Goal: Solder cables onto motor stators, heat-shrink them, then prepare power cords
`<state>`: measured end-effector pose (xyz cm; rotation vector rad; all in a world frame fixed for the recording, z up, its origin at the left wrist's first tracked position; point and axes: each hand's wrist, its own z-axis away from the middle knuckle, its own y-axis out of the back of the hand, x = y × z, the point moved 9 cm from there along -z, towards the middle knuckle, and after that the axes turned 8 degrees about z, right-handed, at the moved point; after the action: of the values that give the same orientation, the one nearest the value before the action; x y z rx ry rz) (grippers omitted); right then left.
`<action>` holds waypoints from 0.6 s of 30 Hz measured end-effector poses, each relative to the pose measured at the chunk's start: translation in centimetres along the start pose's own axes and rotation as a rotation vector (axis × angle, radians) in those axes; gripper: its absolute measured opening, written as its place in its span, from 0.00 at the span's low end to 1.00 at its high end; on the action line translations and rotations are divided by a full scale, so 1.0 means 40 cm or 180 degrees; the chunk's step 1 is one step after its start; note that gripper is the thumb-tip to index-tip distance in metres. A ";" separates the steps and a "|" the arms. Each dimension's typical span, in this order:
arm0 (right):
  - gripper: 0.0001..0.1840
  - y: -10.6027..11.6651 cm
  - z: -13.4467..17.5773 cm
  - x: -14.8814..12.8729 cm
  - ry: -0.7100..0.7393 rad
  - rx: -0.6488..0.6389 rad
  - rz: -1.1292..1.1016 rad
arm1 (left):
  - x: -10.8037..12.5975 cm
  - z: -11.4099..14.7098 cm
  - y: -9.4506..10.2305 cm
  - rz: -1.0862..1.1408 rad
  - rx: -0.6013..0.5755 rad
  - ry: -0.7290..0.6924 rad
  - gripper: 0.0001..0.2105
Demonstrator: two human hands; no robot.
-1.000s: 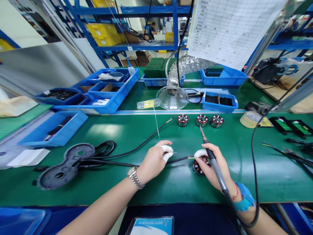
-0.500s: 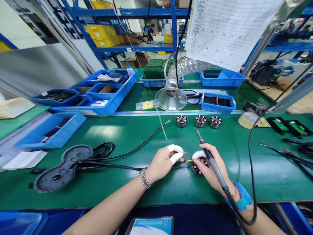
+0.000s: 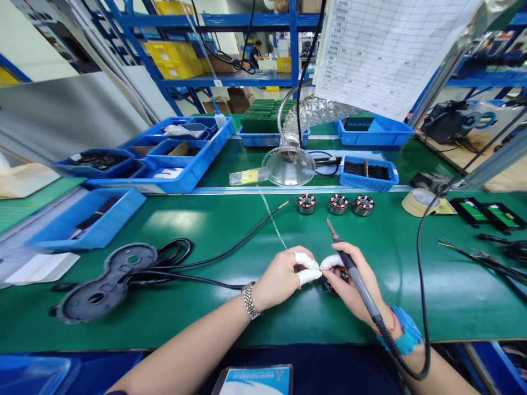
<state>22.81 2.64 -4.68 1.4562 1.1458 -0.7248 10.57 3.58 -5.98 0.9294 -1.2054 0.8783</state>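
My right hand [image 3: 356, 282] is closed around the grey handle of a soldering iron [image 3: 362, 289], whose tip points up and away. The thumb and covered forefinger of that hand also pinch together over a copper-wound motor stator [image 3: 330, 286], mostly hidden beneath them. With white finger cots on, my left hand [image 3: 288, 274] pinches at the same spot, fingertips touching those of the right. A thin pale strand of solder wire [image 3: 272, 216] runs down to my left hand. A black cable [image 3: 206, 278] passes behind the left wrist; its end is hidden.
Three stators [image 3: 338, 204] stand in a row behind my hands. A fume extraction hood [image 3: 289, 167] hangs beyond them. Left lies a grey two-lobed housing [image 3: 113, 291] with cables. Blue bins [image 3: 86, 219] line the left and back. A tape roll [image 3: 418, 202] sits right.
My left hand has moved right until its fingertips meet the right hand's. The wire ends seen between the hands are now covered. The soldering iron has shifted slightly.
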 end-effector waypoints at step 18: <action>0.21 0.007 0.008 0.039 0.0004 0.0336 -0.0267 | 0.040 0.001 -0.008 -0.1105 -0.0210 -0.0490 0.09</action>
<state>23.65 2.75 -6.04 1.5036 1.1905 -0.8537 11.07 3.51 -4.43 1.1273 -1.1502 0.4947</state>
